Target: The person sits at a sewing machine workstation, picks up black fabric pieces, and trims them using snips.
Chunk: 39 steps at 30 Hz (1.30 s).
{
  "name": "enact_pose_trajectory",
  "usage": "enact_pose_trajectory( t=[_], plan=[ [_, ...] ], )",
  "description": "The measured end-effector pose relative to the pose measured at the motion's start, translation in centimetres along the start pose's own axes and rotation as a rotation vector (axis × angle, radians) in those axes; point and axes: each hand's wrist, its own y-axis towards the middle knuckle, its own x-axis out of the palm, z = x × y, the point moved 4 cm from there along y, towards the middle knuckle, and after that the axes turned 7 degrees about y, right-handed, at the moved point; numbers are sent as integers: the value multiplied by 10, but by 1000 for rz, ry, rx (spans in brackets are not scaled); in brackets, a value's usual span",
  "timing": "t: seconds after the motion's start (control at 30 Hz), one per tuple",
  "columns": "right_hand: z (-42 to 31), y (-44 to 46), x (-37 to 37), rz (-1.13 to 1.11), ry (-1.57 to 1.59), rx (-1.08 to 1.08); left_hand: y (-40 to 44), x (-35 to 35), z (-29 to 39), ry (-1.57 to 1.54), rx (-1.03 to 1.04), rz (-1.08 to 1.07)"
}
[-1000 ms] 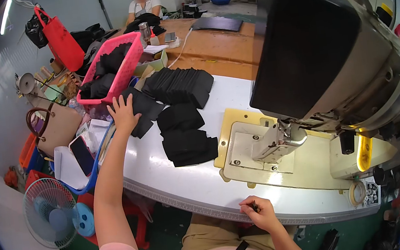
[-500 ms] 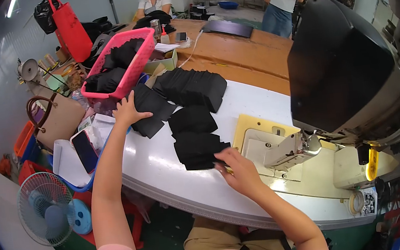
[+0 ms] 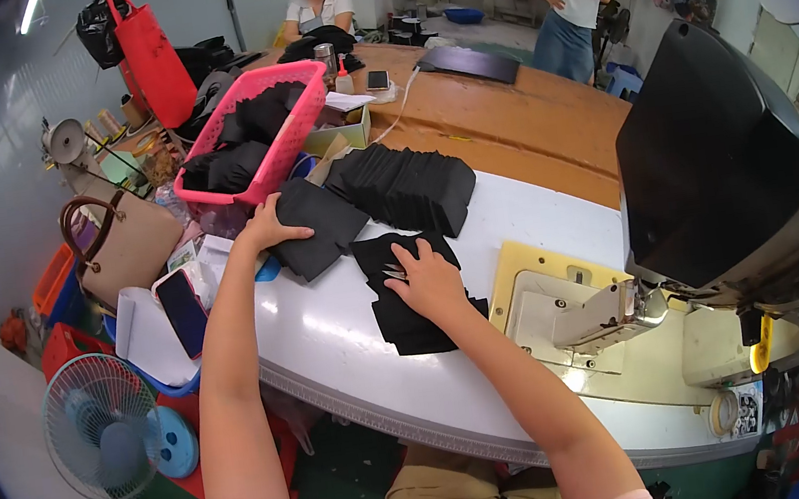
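Note:
My left hand (image 3: 274,228) rests at the left edge of a pile of dark fabric pieces (image 3: 321,229), thumb spread over the top and fingers along the far side. Lying on smaller black fabric pieces (image 3: 415,326), my right hand (image 3: 429,281) has its fingers stretched forward. A small metal tool (image 3: 394,272) shows between its thumb and fingers; its exact kind is unclear. Behind both hands a long row of overlapping black pieces (image 3: 407,188) lies on the white tabletop (image 3: 309,327).
A sewing machine (image 3: 610,313) stands on the right under a big dark housing (image 3: 712,168). At the left are a pink basket (image 3: 298,127) of black cloth, a handbag (image 3: 131,244), a phone (image 3: 183,313) and a fan (image 3: 100,428). Two people are beyond the wooden table (image 3: 494,121).
My right hand has moved up and left from the near edge of the smaller black pieces onto their top. My left hand stays at its pile, which now looks more even. The view has shifted slightly.

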Motion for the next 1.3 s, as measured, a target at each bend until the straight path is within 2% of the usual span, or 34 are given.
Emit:
enact_pose_trajectory(
  t=[0.23, 0.43, 0.57, 0.67, 0.77, 0.8, 0.9, 0.93, 1.0, 1.17, 1.3],
  plan=[
    [2, -5, 1, -3, 29, 29, -30, -14, 29, 158, -3, -2],
    [2, -7, 1, -2, 56, 63, -68, -14, 17, 193, 11, -43],
    [5, -7, 4, 9, 55, 69, -132, -29, 18, 286, -112, -90],
    [5, -5, 4, -46, 64, 81, -155, -30, 12, 318, -58, 39],
    [3, -2, 1, -57, 77, 78, -184, -24, 57, 735, 11, 397],
    [2, -1, -6, -15, 109, 73, -192, -20, 74, 663, 84, 454],
    [-7, -8, -33, 98, 216, 37, -197, 10, 80, 710, 38, 386],
    [-8, -12, -42, 133, 258, 10, -194, 13, 77, 742, 77, 506],
    [-7, -24, -59, 193, 338, -16, -188, 13, 73, 725, 37, 491],
    [7, -107, -78, 287, 404, -137, -183, 9, 66, 677, -39, 485],
    [23, -177, -87, 158, 492, 49, -183, 8, 79, 742, -107, 501]
  ],
)
